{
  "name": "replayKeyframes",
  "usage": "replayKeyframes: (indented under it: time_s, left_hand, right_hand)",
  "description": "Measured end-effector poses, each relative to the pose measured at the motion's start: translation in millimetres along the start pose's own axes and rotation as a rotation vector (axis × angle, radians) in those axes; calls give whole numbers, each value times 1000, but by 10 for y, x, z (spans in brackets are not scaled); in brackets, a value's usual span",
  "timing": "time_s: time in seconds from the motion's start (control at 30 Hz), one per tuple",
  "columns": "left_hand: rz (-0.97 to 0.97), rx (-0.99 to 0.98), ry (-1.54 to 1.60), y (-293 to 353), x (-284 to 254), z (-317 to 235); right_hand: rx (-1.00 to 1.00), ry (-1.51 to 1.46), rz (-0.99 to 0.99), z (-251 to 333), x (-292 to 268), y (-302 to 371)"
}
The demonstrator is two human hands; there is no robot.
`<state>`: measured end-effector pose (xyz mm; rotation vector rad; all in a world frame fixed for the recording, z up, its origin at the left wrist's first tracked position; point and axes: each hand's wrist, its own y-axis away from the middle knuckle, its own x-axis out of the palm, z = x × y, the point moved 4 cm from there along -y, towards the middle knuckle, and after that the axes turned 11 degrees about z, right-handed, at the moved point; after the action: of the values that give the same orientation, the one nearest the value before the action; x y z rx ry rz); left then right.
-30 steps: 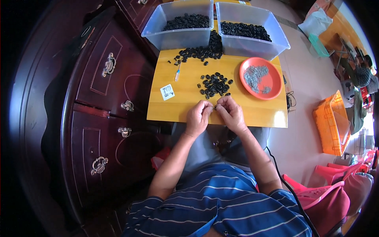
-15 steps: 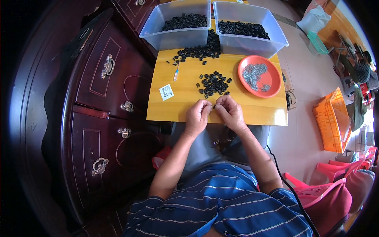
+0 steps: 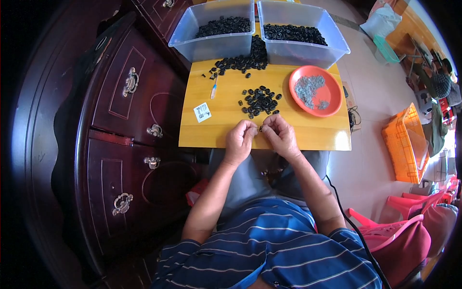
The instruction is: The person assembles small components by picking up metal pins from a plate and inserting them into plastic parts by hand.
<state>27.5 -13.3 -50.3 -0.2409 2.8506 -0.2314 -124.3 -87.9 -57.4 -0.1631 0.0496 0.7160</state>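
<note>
Over the table's near edge, my left hand [image 3: 240,139] and my right hand [image 3: 281,137] meet almost fingertip to fingertip. A small black oval part [image 3: 261,128] is pinched between my right thumb and fingers, its details too small to tell. My left thumb and fingers are pinched just beside it; what they hold, if anything, is hidden. Just beyond my hands lies a loose pile of black oval parts [image 3: 261,102]. To its right, a round orange-red plate [image 3: 332,98] carries many tiny silvery metal pieces [image 3: 310,89].
Two clear plastic bins [image 3: 211,46] [image 3: 308,54] of black parts stand at the table's [image 3: 216,137] far side. More black parts [image 3: 246,60] lie between them. A blue-and-clear thin tool [image 3: 214,90] and a white printed card [image 3: 202,112] lie left. Dark wooden drawers [image 3: 130,86] flank the table.
The view has shifted very slightly. Both hands keep nearly the same place and pinched pose, with the small black part still at the fingertips.
</note>
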Motion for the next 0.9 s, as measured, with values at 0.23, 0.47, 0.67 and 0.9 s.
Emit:
replayKeyframes:
  time_s: [0.23,0.47,0.67,0.9]
  left_hand:
    - [-20,46,-61,-9,16,-20]
    - [-18,47,-99,-19,12,-19]
    - [2,49,-87,-11,19,-26]
    - [2,67,-79,-10,13,-31]
  right_hand:
    - [26,22,18,-3,8,2]
    - [22,41,7,1,15,-4]
    - [-14,1,-33,-42,28,-1]
    - [-35,-50,-52,-38,7,-5]
